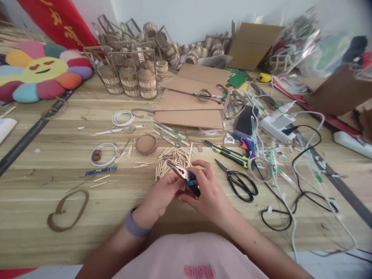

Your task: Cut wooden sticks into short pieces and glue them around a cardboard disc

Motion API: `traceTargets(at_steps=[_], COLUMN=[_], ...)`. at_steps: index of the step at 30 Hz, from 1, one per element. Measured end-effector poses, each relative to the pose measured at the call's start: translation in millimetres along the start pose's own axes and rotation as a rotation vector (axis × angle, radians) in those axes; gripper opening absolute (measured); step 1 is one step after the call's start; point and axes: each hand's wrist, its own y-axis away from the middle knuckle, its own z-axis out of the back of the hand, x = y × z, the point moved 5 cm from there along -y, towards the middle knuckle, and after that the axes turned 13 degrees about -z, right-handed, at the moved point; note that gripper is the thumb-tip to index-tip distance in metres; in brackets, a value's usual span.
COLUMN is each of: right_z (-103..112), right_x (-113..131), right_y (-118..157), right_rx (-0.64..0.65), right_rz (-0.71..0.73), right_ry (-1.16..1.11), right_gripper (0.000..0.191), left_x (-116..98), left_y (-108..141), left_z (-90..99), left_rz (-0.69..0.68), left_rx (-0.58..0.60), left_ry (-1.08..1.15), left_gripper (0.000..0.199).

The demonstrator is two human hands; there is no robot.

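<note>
A pair of combination pliers [186, 176] with blue and black handles is in my right hand [206, 190], its jaws pointing up and to the left. My left hand [165, 193] is closed right beside the pliers, fingertips by the jaws; anything in its pinch is hidden. Just beyond both hands lies a pile of short wooden sticks [181, 157]. One stick [191, 153] stands out near my right fingers; I cannot tell whether it is held. A round brown base with a beaded rim [146, 144] sits left of the pile.
Black scissors [242, 184], utility knives [226, 153] and a blue glue gun [244, 141] lie to the right, near tangled cables [296, 197] and a power strip [279, 126]. Cardboard sheets [192, 97] and small slatted lanterns [128, 79] stand behind. A brown strip loop [68, 209] lies left.
</note>
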Motion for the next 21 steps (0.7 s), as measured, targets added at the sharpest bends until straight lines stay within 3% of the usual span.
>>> traceTargets(at_steps=[5,10,13,17,21], right_z=[-7,0,17,40,46], right_x=[0,1,-6,-31,-44], right_y=[0,-1,0,8,17], right_rx=[-0.062,-0.025,0.099,0.405,0.653], right_rz=[0.05,0.044,-0.055,-0.326,-0.408], right_ry=[0.041,-0.004,-0.073,-0.158,-0.278], right_gripper=[0.051,0.048,0.038,0.02,0.014], left_x=[8,2,-3,-8,-8], left_y=[-1,-1,1,4,6], left_z=[1.5,0.1,1.8,6.1,1.9], left_rz=[-0.001,-0.076,-0.059,-0.065,-0.066], left_rx=[-0.057,-0.03,0.017,0.018,0.081], left_ry=[-0.003,0.033,-0.034,-0.136,-0.191], left_gripper=[0.022,0.031,0.041,0.039,0.035])
